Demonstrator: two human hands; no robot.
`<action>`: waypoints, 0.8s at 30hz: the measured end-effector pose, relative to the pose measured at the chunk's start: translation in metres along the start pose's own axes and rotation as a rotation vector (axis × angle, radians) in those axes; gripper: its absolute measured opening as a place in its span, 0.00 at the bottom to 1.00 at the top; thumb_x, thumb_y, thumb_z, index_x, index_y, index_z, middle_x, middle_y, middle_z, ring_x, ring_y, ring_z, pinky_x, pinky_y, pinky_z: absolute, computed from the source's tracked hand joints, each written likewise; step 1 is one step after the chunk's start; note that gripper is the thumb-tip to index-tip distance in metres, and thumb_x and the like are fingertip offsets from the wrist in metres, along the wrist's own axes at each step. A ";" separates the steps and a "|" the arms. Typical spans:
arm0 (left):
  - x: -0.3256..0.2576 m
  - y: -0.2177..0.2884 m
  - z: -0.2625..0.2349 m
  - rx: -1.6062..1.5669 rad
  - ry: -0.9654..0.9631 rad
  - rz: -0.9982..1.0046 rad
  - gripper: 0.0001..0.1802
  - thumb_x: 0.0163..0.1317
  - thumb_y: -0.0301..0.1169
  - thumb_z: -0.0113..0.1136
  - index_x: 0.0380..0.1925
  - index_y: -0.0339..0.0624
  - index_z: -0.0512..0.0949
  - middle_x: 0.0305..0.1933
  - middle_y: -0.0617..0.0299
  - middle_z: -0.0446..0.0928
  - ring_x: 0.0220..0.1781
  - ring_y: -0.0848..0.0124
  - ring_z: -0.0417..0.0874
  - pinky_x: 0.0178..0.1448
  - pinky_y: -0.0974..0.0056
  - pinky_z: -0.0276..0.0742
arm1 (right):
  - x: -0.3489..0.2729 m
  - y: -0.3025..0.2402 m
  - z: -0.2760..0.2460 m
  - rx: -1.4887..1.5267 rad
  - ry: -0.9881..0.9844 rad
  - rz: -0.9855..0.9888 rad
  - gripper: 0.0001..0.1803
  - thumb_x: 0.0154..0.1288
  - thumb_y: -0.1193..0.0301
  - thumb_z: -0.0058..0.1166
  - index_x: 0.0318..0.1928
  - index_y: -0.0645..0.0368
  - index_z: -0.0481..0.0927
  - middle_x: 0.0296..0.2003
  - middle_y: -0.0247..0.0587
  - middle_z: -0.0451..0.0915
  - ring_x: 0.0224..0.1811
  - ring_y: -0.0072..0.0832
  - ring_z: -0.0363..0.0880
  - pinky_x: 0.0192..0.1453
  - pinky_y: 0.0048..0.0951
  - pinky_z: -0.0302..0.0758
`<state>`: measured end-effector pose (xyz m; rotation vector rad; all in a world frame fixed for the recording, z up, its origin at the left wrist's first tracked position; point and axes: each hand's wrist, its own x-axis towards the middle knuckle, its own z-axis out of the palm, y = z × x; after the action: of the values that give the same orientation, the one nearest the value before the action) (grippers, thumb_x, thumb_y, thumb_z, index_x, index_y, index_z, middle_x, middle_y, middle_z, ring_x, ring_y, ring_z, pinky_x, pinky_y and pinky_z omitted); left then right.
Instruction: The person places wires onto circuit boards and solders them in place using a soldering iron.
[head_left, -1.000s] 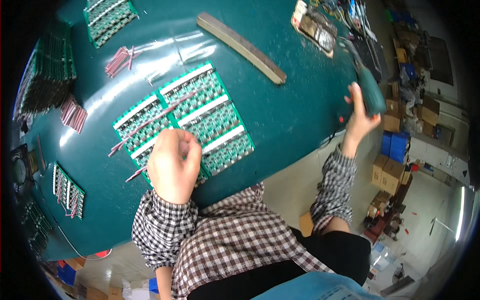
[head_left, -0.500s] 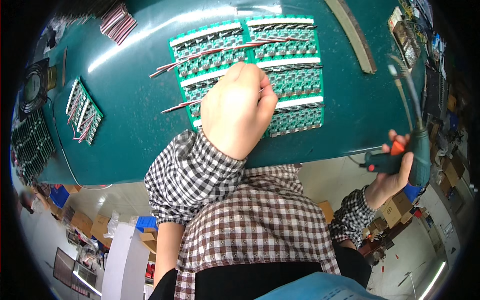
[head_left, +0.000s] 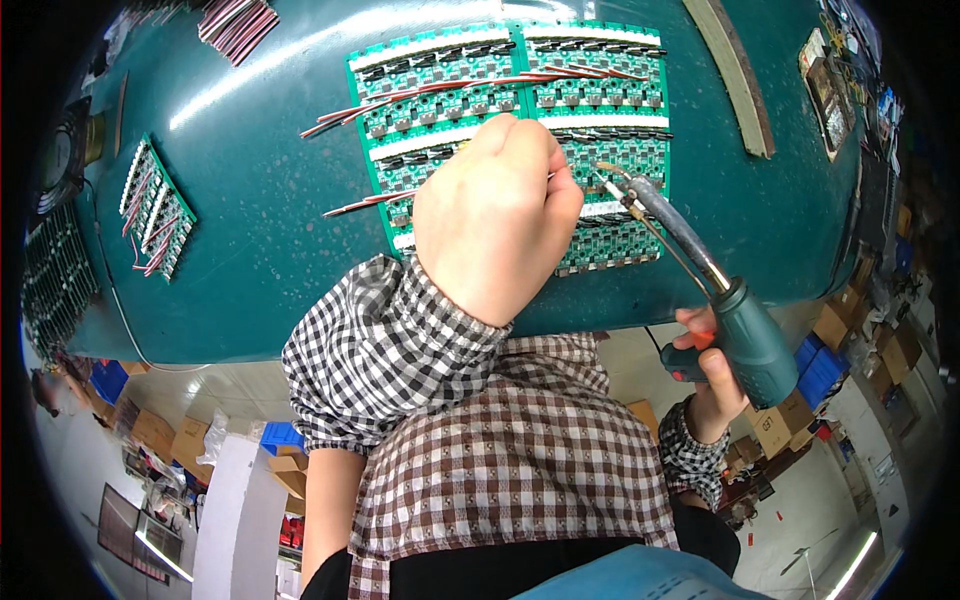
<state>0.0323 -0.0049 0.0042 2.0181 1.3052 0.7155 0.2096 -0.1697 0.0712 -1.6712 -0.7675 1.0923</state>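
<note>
Two green circuit board panels (head_left: 640, 95) lie side by side on the table, with rows of small parts, white strips and short black wires. Over the left panel, my left hand (head_left: 495, 215) is closed in a pinch. Red-and-white wires (head_left: 372, 203) stick out from under its left side, and a thin wire end shows at its fingertips. My right hand (head_left: 715, 400) grips a dark green soldering gun (head_left: 755, 345) with an orange-red trigger. The gun's tip is over the right panel, just right of my left fingers. Another bundle of red-and-white wires (head_left: 430, 92) lies across the upper rows.
The green tabletop (head_left: 260, 230) carries a smaller board with wires (head_left: 158, 210) at the left. A stack of red-and-white wires (head_left: 238, 28) lies at the far left. A curved wooden strip (head_left: 735, 75) and a small worn metal box (head_left: 825, 95) are on the right.
My right hand has brought the soldering gun leftward, its tip now over the right panel beside my left fingers. My left hand keeps its pinch over the boards; the view has shifted slightly.
</note>
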 end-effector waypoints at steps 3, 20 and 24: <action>-0.001 0.002 0.001 0.032 0.014 -0.024 0.07 0.46 0.22 0.62 0.23 0.41 0.73 0.23 0.63 0.72 0.23 0.70 0.75 0.27 0.67 0.72 | -0.002 0.001 0.002 -0.006 0.022 0.028 0.25 0.52 0.69 0.65 0.47 0.73 0.75 0.39 0.54 0.80 0.43 0.39 0.81 0.39 0.30 0.80; -0.004 0.002 0.003 0.058 0.006 -0.059 0.07 0.46 0.24 0.63 0.23 0.43 0.73 0.23 0.64 0.71 0.23 0.70 0.75 0.26 0.66 0.70 | -0.001 0.005 0.004 -0.241 0.011 -0.002 0.32 0.46 0.68 0.72 0.49 0.72 0.73 0.35 0.50 0.82 0.34 0.29 0.83 0.40 0.27 0.80; -0.003 0.004 0.002 0.056 -0.005 -0.073 0.07 0.46 0.25 0.63 0.23 0.44 0.73 0.23 0.64 0.71 0.24 0.70 0.75 0.26 0.66 0.70 | -0.002 0.003 0.005 -0.243 0.037 0.002 0.32 0.45 0.66 0.72 0.48 0.71 0.73 0.34 0.48 0.83 0.33 0.28 0.82 0.40 0.27 0.79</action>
<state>0.0347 -0.0098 0.0059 2.0037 1.4023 0.6473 0.2045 -0.1701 0.0683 -1.8904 -0.9034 0.9968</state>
